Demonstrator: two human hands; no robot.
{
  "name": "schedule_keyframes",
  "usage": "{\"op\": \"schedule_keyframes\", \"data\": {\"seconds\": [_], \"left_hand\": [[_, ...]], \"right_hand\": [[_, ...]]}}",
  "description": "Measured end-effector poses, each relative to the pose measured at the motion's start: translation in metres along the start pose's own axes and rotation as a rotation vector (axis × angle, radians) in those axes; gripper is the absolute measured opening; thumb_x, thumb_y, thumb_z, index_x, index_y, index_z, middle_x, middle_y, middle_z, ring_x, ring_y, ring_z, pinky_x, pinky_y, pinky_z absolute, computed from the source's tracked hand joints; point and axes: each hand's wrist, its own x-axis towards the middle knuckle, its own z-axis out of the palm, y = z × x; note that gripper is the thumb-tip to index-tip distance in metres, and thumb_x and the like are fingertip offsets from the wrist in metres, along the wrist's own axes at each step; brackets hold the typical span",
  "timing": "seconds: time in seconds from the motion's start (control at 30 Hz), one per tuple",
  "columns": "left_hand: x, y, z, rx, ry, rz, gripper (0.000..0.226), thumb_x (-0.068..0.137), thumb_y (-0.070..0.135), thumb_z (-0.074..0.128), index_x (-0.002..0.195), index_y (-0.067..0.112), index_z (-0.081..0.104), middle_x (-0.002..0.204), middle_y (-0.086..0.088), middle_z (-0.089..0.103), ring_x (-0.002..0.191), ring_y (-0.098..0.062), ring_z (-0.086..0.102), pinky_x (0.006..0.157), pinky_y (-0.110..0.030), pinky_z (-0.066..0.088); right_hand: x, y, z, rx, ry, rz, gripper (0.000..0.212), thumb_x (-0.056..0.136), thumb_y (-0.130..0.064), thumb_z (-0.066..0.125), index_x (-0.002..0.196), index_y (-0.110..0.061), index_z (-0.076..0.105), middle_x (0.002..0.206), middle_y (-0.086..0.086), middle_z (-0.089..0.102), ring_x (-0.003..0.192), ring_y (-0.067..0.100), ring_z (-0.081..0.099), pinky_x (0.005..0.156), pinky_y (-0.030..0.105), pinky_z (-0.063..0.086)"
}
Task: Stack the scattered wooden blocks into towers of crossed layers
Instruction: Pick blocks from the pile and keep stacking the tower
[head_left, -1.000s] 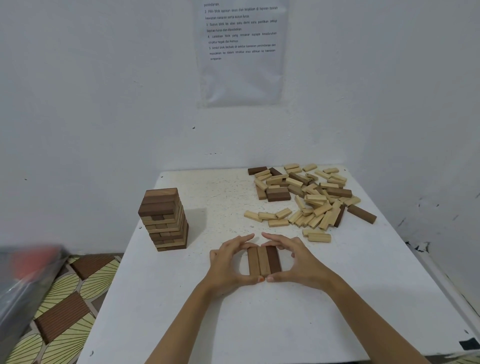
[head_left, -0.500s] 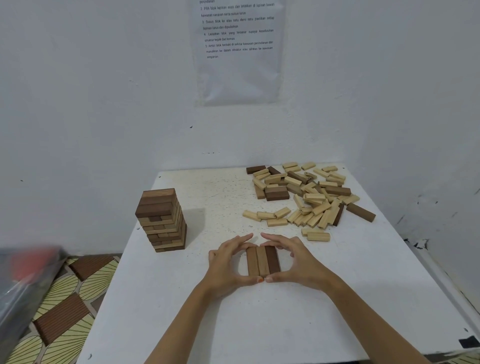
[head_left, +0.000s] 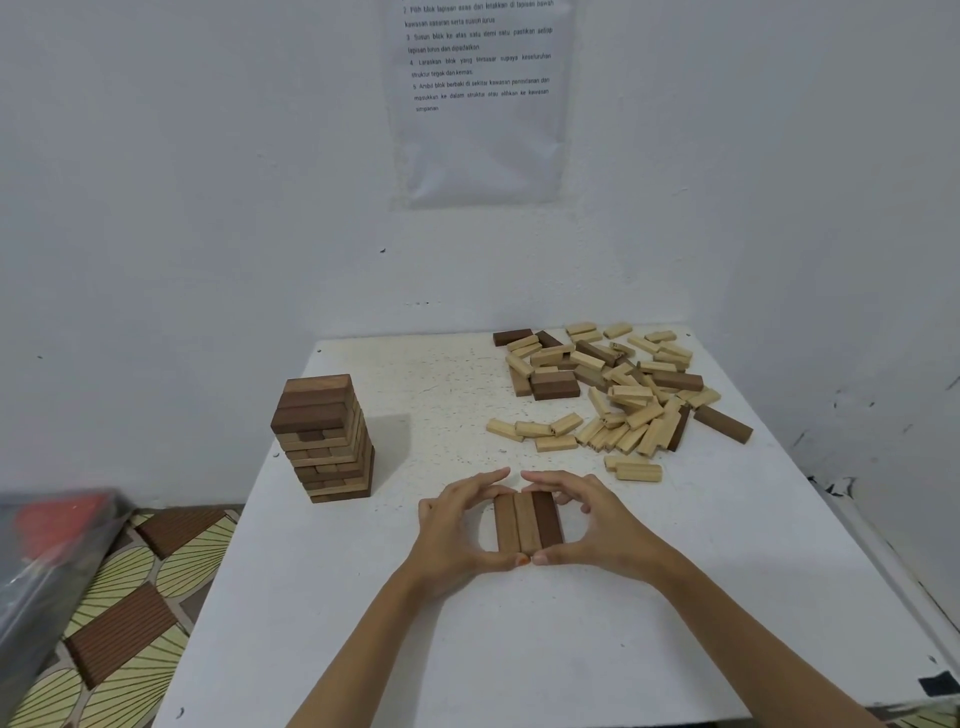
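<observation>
Blocks, three of them, lie side by side as a layer (head_left: 527, 522) on the surface (head_left: 519, 654), just below the middle of the frame. Two are light and the one at the right is dark, and their long sides point away from the person.

The left hand (head_left: 457, 530) and the right hand (head_left: 602, 525) cup the layer from either side. The fingers curve round its far ends and the thumbs almost meet at its near ends, so each hand pinches it lengthwise.

This looks like squaring the base of a second tower. To do it well:
- Squeeze evenly from both sides until no gap shows between the blocks.
- Bring the ends flush with thumbs and forefingers, since a skewed base would likely tilt every layer above it.
- Keep the blocks flat on the surface rather than lifting them.
- Lay the following three crosswise on these.

The pile (head_left: 618, 395) of loose blocks lies near, toward the upper right, on the right hand's side. The tower (head_left: 324, 439) stands well apart at the left, so only a careless forearm seems likely to threaten it.
</observation>
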Motion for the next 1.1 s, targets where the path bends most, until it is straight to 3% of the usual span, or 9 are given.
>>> {"op": "schedule_keyframes", "data": {"seconds": [0.1, 0.2, 0.27, 0.37, 0.5, 0.7, 0.93, 1.07, 1.1], "left_hand": [[-0.001, 0.003, -0.001, -0.118, -0.028, -0.011, 0.093, 0.058, 0.031, 0.092, 0.137, 0.039, 0.044, 0.123, 0.019, 0.062, 0.126, 0.001, 0.047, 0.106, -0.026, 0.027], [-0.003, 0.011, -0.007, -0.158, -0.012, -0.011, 0.092, 0.058, 0.02, 0.093, 0.137, 0.032, 0.047, 0.122, 0.013, 0.065, 0.122, -0.002, 0.053, 0.097, -0.022, 0.04], [-0.005, 0.018, -0.013, -0.139, 0.003, 0.014, 0.093, 0.059, 0.024, 0.093, 0.138, 0.035, 0.045, 0.122, 0.017, 0.064, 0.122, 0.0, 0.052, 0.091, -0.024, 0.042], [-0.008, 0.028, -0.027, -0.14, 0.019, 0.051, 0.093, 0.059, 0.029, 0.091, 0.139, 0.034, 0.044, 0.122, 0.018, 0.064, 0.123, -0.004, 0.053, 0.093, -0.029, 0.044], [-0.011, 0.044, -0.051, -0.117, 0.057, 0.103, 0.093, 0.061, 0.021, 0.092, 0.14, 0.033, 0.044, 0.119, 0.015, 0.066, 0.122, -0.005, 0.054, 0.093, -0.019, 0.042], [-0.016, 0.065, -0.094, -0.076, 0.116, 0.174, 0.095, 0.061, 0.024, 0.092, 0.141, 0.035, 0.042, 0.12, 0.016, 0.065, 0.122, -0.006, 0.054, 0.095, -0.015, 0.041], [-0.024, 0.073, -0.142, -0.029, 0.191, 0.187, 0.096, 0.058, 0.022, 0.092, 0.139, 0.036, 0.044, 0.115, 0.017, 0.067, 0.119, -0.005, 0.055, 0.096, -0.015, 0.04], [-0.027, 0.07, -0.169, -0.113, 0.18, 0.148, 0.095, 0.058, 0.01, 0.092, 0.136, 0.04, 0.047, 0.116, 0.01, 0.067, 0.114, -0.012, 0.06, 0.084, -0.025, 0.054], [-0.027, 0.069, -0.176, -0.108, 0.19, 0.154, 0.094, 0.057, 0.01, 0.091, 0.136, 0.037, 0.048, 0.114, 0.01, 0.067, 0.112, -0.012, 0.062, 0.086, -0.022, 0.053]], "right_hand": [[-0.002, -0.005, -0.001, 0.004, 0.004, -0.019, 0.084, 0.062, -0.039, 0.09, 0.131, -0.055, 0.045, 0.121, -0.038, 0.052, 0.11, 0.003, 0.046, 0.088, 0.02, 0.035], [-0.003, -0.012, -0.003, 0.016, 0.01, -0.027, 0.084, 0.06, -0.046, 0.089, 0.13, -0.058, 0.045, 0.127, -0.021, 0.054, 0.113, 0.005, 0.046, 0.088, 0.02, 0.039], [-0.004, -0.021, -0.006, 0.017, 0.015, -0.048, 0.084, 0.06, -0.045, 0.088, 0.131, -0.056, 0.046, 0.129, -0.015, 0.054, 0.12, 0.005, 0.047, 0.094, 0.022, 0.041], [-0.005, -0.038, -0.012, 0.049, 0.013, -0.106, 0.082, 0.064, -0.028, 0.09, 0.134, -0.043, 0.05, 0.127, -0.018, 0.059, 0.125, 0.004, 0.048, 0.102, 0.027, 0.041], [-0.003, -0.065, -0.02, 0.085, 0.03, -0.188, 0.083, 0.064, -0.022, 0.091, 0.135, -0.032, 0.051, 0.126, -0.015, 0.061, 0.126, 0.007, 0.051, 0.107, 0.03, 0.04], [0.006, -0.107, -0.025, 0.112, 0.067, -0.279, 0.082, 0.062, -0.02, 0.091, 0.134, -0.031, 0.052, 0.123, -0.014, 0.064, 0.122, 0.004, 0.054, 0.105, 0.019, 0.04], [0.031, -0.147, -0.015, 0.141, 0.077, -0.369, 0.083, 0.062, -0.018, 0.091, 0.134, -0.028, 0.052, 0.12, -0.01, 0.066, 0.122, 0.009, 0.055, 0.107, 0.026, 0.041], [0.052, -0.168, -0.005, 0.133, 0.071, -0.407, 0.082, 0.062, -0.022, 0.092, 0.134, -0.03, 0.052, 0.119, -0.011, 0.066, 0.121, 0.009, 0.056, 0.107, 0.031, 0.041], [0.057, -0.172, -0.002, 0.129, 0.07, -0.414, 0.082, 0.062, -0.022, 0.092, 0.133, -0.031, 0.052, 0.118, -0.011, 0.066, 0.121, 0.009, 0.056, 0.107, 0.031, 0.041]]}}
